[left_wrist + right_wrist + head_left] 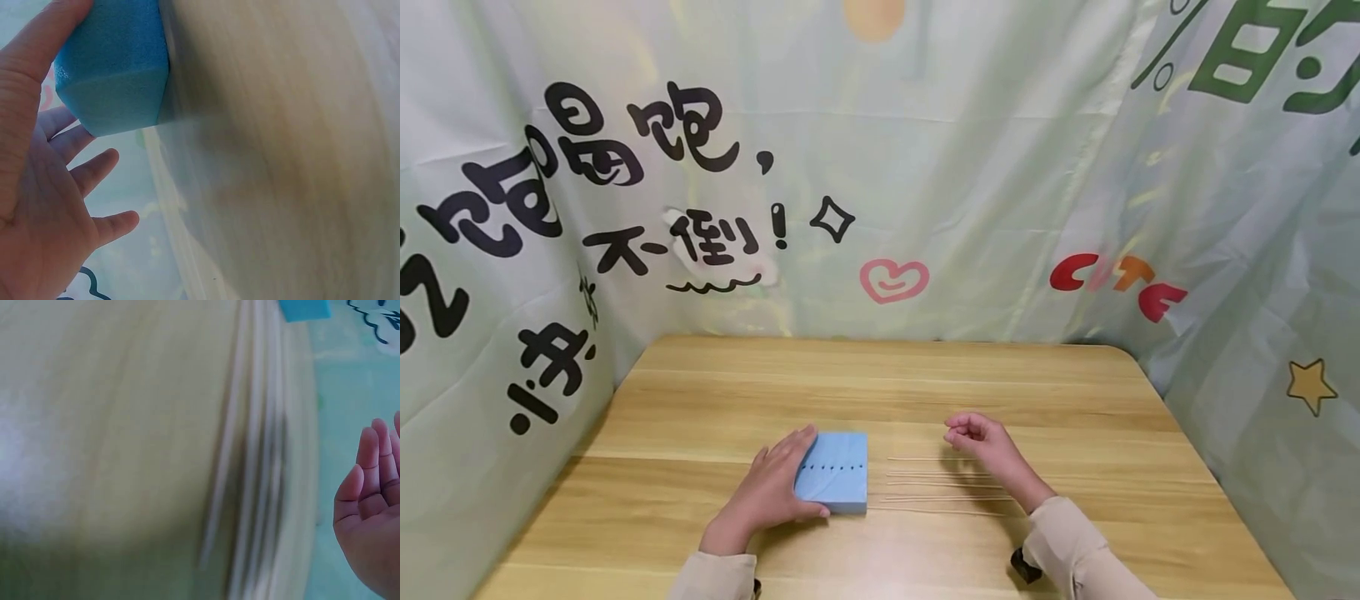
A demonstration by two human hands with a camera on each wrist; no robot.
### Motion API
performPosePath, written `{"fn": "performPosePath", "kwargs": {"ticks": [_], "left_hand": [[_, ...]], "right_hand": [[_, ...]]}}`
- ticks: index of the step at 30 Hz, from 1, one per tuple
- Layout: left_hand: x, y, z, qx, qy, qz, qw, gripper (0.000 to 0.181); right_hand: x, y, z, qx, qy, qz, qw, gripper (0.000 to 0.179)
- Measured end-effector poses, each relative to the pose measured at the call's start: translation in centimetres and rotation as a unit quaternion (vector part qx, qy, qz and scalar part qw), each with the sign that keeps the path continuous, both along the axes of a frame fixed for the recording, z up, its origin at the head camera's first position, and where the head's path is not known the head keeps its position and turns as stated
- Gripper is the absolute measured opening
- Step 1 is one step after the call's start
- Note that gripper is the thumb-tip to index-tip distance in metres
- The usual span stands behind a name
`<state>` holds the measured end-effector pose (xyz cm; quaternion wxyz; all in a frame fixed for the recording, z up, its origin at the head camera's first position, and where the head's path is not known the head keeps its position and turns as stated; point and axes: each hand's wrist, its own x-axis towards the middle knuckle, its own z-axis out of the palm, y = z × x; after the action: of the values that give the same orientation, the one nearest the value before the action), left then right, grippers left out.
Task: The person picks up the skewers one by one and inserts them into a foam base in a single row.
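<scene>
A blue foam block [842, 487] with a row of small dark holes across its top lies on the wooden table. My left hand [775, 487] grips its left side, thumb at the near edge and fingers at the far one. In the left wrist view, the block [119, 87] sits between the thumb and the fingers. Several thin wooden sticks [940, 499] lie roughly side by side to the right of the block. Above their far right end hovers my right hand [988, 446], fingers loosely bent. Nothing shows in the right hand [375, 506] in its wrist view.
The wooden table [880, 383] reaches back to a pale printed curtain [985, 208], which also hangs along the left and right sides. A small black object [1025, 567] shows by the right sleeve.
</scene>
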<state>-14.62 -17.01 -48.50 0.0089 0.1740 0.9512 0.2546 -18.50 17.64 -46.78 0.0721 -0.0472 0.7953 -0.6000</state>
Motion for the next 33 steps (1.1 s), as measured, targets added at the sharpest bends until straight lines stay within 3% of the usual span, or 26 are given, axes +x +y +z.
{"fn": "performPosePath", "kwargs": {"ticks": [8,15,26,33], "left_hand": [[0.0,0.0,0.1,-0.001,0.001,-0.003,1.0000,0.117],[0.0,0.0,0.0,-0.005,-0.001,-0.004,1.0000,0.116],[0.2,0.0,-0.2,0.006,0.000,-0.007,1.0000,0.114],[0.2,0.1,0.1,0.008,-0.004,-0.004,1.0000,0.113]], "right_hand": [[-0.3,-0.2,-1.7,0.081,0.034,-0.002,0.9961,0.014],[-0.5,-0.5,-2.7,0.121,0.062,0.017,0.9905,0.010],[-0.5,-1.0,-3.5,0.197,0.135,0.072,0.9684,0.011],[-0.7,-1.1,-3.3,0.224,0.146,0.093,0.9591,0.010]]}}
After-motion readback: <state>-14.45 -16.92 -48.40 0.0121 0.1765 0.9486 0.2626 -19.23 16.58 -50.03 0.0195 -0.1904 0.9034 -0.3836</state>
